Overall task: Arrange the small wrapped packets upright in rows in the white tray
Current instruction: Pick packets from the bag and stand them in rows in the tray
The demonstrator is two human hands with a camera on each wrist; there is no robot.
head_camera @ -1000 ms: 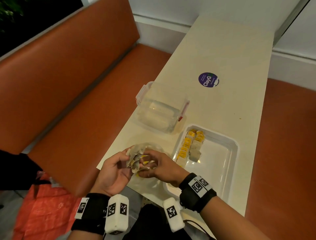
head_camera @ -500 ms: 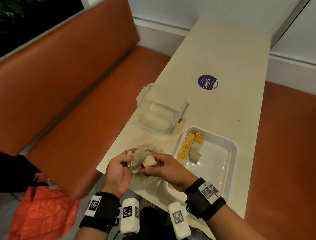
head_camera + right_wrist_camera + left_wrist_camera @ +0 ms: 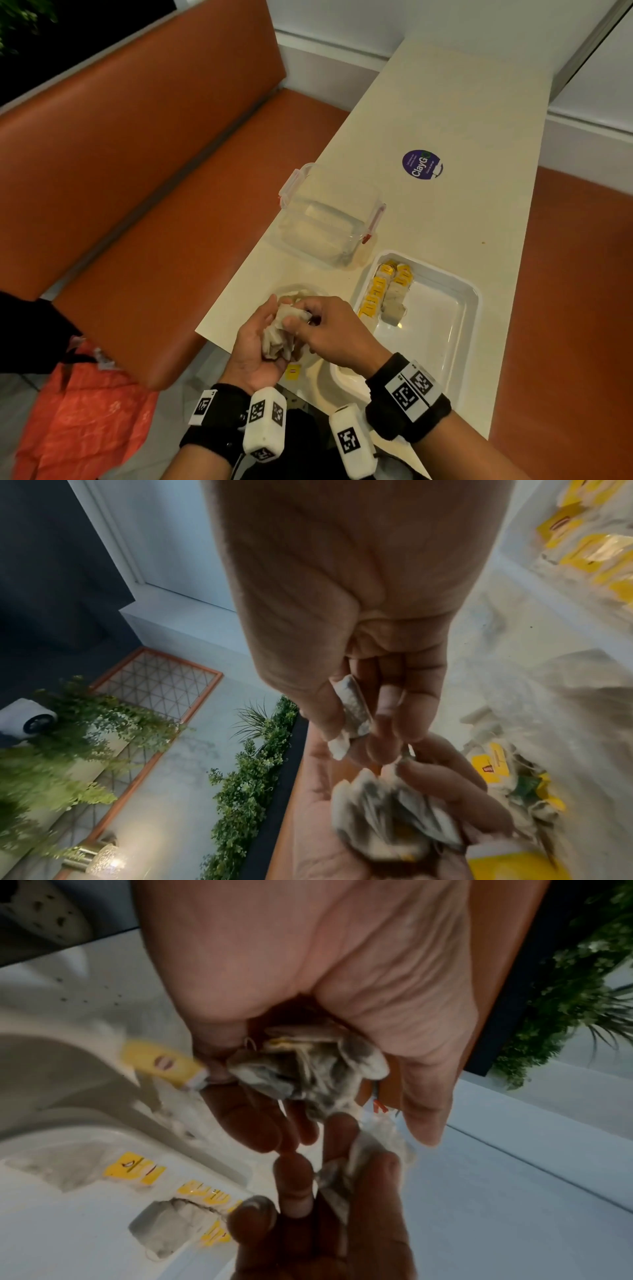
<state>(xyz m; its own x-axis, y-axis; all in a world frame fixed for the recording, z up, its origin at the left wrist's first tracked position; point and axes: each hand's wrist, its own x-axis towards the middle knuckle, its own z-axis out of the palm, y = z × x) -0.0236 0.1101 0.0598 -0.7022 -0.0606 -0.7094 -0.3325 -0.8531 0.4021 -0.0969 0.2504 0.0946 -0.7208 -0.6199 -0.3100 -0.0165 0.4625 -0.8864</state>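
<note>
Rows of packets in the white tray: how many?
2: one row along the tray's left wall, a second row just right of it. The right hand may hide more.

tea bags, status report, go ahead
Left hand cups tea bag bunch. Right hand pinches one bag. Two rows in white tray; nothing blocking.

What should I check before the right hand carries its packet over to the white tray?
1. Right hand pinches one pale wrapped packet: ok.
2. Packet free of the bunch of packets cupped in the left hand: cannot tell.
3. Bare floor in the white rectangular plastic tray beside the two rows of yellow-tagged packets: ok.
4. Rows upright: cannot tell.
5. Yellow tag dangling below the left hand: not ok.
</note>
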